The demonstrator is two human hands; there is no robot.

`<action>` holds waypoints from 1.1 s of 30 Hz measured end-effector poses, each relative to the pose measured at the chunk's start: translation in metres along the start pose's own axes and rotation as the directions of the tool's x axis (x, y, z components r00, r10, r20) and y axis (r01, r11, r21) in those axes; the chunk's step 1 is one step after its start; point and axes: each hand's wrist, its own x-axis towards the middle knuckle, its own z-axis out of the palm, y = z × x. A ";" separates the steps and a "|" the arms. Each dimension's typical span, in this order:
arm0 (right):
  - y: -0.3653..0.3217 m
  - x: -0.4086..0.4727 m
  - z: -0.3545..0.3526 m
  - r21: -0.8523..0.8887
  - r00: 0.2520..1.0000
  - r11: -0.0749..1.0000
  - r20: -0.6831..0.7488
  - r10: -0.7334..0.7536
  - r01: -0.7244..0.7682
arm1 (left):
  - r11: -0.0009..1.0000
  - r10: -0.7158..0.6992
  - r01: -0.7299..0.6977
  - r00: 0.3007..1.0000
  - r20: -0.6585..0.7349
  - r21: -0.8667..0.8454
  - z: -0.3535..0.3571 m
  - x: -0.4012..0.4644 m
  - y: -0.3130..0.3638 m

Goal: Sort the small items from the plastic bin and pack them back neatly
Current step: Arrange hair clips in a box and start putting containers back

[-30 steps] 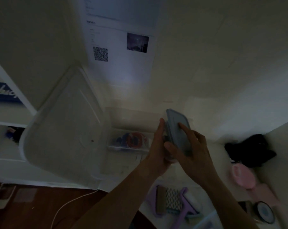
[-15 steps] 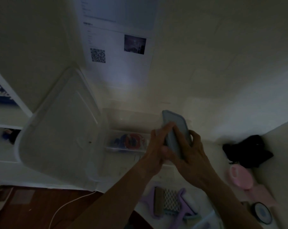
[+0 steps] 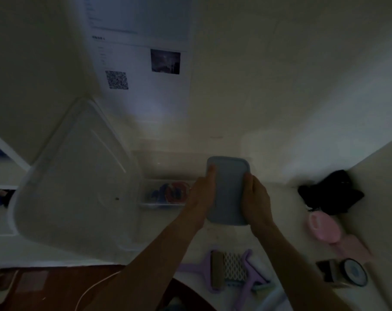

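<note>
Both hands hold a grey-blue lid (image 3: 228,191) flat over the bench (image 3: 269,239), its long axis pointing away from the person. Left hand (image 3: 201,196) fingers clamp its left edge; right hand (image 3: 256,198) fingers clamp its right.

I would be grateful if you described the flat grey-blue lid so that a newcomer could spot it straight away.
Start at the large clear bin cover leaning on the left, then look right past the small clear box of coloured bits. The lid is there, gripped by the left hand and right hand. It alone is opaque grey-blue, a rounded rectangle.
</note>
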 end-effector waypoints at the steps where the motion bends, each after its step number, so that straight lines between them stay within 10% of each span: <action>1: -0.002 -0.003 0.003 0.008 1.000 1.000 -0.010 0.011 -0.011 | 0.986 0.048 -0.039 0.997 -0.052 0.162 -0.002 0.000 -0.002; 6: -0.003 0.003 0.004 0.164 0.952 0.949 0.198 0.235 -0.269 | 0.871 0.195 -0.120 0.975 -0.111 0.476 -0.010 -0.003 -0.014; 18: 0.013 0.005 0.010 0.014 0.979 0.985 0.117 0.169 -0.172 | 0.913 -0.018 0.083 0.986 -0.165 0.398 -0.005 0.021 -0.026; 27: 0.019 -0.008 0.006 0.298 0.828 0.842 0.492 0.269 -0.450 | 0.902 0.051 0.044 0.977 -0.208 0.429 -0.006 0.040 -0.028; 33: 0.041 -0.004 0.010 0.217 0.921 0.928 0.315 0.228 -0.304 | 0.911 -0.042 0.116 0.980 -0.193 0.395 0.001 0.074 -0.055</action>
